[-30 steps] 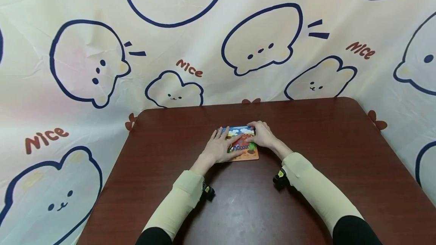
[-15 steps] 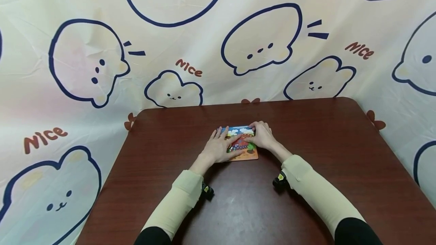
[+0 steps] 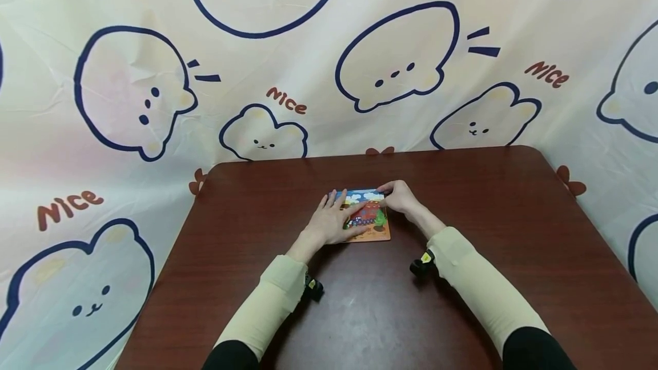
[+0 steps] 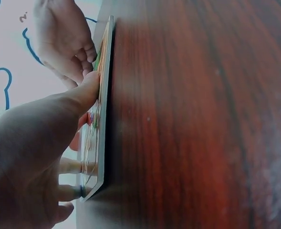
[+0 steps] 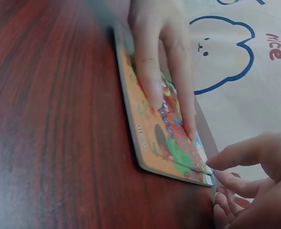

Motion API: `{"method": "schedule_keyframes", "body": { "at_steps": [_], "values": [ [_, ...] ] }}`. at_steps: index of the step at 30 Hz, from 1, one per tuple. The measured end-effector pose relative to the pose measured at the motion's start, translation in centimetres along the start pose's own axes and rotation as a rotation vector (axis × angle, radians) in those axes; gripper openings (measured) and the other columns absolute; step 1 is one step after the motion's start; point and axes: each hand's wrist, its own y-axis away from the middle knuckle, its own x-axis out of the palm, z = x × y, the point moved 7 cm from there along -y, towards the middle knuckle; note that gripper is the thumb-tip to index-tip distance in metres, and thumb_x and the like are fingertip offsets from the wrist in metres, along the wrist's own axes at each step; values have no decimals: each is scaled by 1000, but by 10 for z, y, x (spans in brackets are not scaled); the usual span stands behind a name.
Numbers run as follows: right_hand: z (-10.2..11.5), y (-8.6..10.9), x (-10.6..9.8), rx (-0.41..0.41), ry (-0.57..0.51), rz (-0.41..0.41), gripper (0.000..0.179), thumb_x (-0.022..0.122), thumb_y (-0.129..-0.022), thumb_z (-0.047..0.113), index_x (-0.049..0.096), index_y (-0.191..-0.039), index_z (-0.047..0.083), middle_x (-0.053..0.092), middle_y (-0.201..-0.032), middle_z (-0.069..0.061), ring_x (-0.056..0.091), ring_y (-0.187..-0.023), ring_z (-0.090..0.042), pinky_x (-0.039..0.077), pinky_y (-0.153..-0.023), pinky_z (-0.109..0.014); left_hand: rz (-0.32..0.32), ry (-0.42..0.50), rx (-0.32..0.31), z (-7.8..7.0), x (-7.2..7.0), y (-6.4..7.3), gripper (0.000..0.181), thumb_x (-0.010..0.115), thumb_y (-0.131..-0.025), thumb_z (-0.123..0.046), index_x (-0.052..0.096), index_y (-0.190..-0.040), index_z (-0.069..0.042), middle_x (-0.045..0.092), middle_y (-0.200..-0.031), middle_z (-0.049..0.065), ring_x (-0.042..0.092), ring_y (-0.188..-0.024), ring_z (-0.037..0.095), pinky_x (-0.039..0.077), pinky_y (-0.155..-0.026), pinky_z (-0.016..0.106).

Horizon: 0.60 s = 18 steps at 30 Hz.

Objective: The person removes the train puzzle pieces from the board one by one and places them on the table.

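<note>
A thin, flat picture puzzle board (image 3: 377, 232) lies on the table, printed with a blue sky, a red building and a green tree. My left hand (image 3: 329, 226) rests spread over its left part, fingers straight, covering much of the picture. In the left wrist view the left thumb (image 4: 88, 90) presses on the near part of the board. At the upper right corner, my right hand (image 3: 402, 197) holds the board's edge between thumb and index finger. In the right wrist view that hand's other fingers (image 5: 221, 210) curl below, beside the edge.
The brown wooden table (image 3: 247, 210) extends around the board on all sides. Behind it hangs a pale cloth (image 3: 319, 73) with bear drawings. A small black wrist camera (image 3: 315, 290) sits at the left cuff, another black camera (image 3: 421, 266) at the right.
My right thumb has drawn back from the picture to the board's right edge, and the right hand has shifted slightly right. The left hand and the board stay in place.
</note>
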Motion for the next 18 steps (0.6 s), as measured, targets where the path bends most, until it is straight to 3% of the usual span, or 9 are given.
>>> {"method": "schedule_keyframes", "body": {
  "at_steps": [5, 9, 18],
  "values": [
    [-3, -1, -4, 31, -95, 19, 41, 68, -101, 3, 70, -142, -3, 54, -157, -26, 51, -137, -36, 45, -122, -52, 2, 1, -1, 0, 0, -1, 76, 41, -107, -79, 25, -174, -47, 16, -186, 14, 15, -173, 40, 13, -142, 55],
    [-5, 1, -3, 23, -138, 40, 41, 70, -104, 8, 70, -144, 0, 59, -153, -25, 53, -138, -35, 44, -124, -52, 10, 17, -5, 1, 1, 0, 76, 41, -107, -79, 24, -174, -47, 15, -186, 14, 14, -174, 41, 12, -143, 55],
    [-5, 6, 1, -195, -71, 14, 45, 74, -103, 5, 66, -146, -5, 75, -127, -26, 71, -120, -35, 61, -95, -33, 7, 15, -9, 0, 1, 0, 77, 43, -106, -79, 24, -174, -48, 14, -186, 14, 13, -174, 40, 12, -143, 54]
  ]
}}
